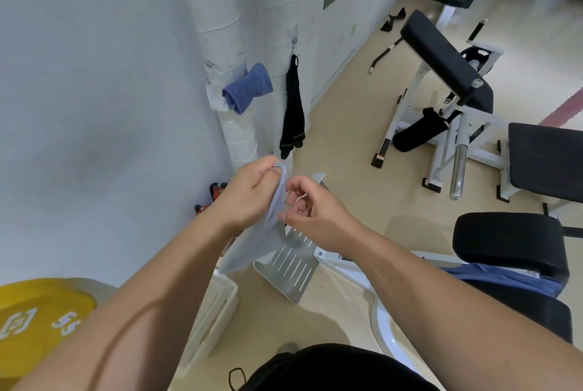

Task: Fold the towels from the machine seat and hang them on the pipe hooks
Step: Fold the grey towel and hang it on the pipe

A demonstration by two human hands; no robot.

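The grey towel (252, 251) hangs in front of me, above the slotted metal footplate (293, 267) of the machine. Its top edge is bunched and pinched in my left grip (252, 188), thumb and curled fingers closed on the cloth, while the rest drops down past my wrist. My right grip (315, 210) is just beside it with the fingers curled in and the thumb tip at the towel's edge. I cannot tell whether it actually has hold of the cloth or only touches it. Beyond my hands, on the nearer wrapped white pipe (217, 11), a folded blue towel (247, 89) hangs. On the pipe behind it a long black towel (293, 112) hangs from a small hook (295, 41), its lower end near the floor (347, 138). To my right, another blue towel (504, 280) lies crumpled on the black padded machine seat (511, 239). At lower left is a yellow weight plate (38, 311), and farther back on the right stands a white-framed bench (448, 65) with black padding.
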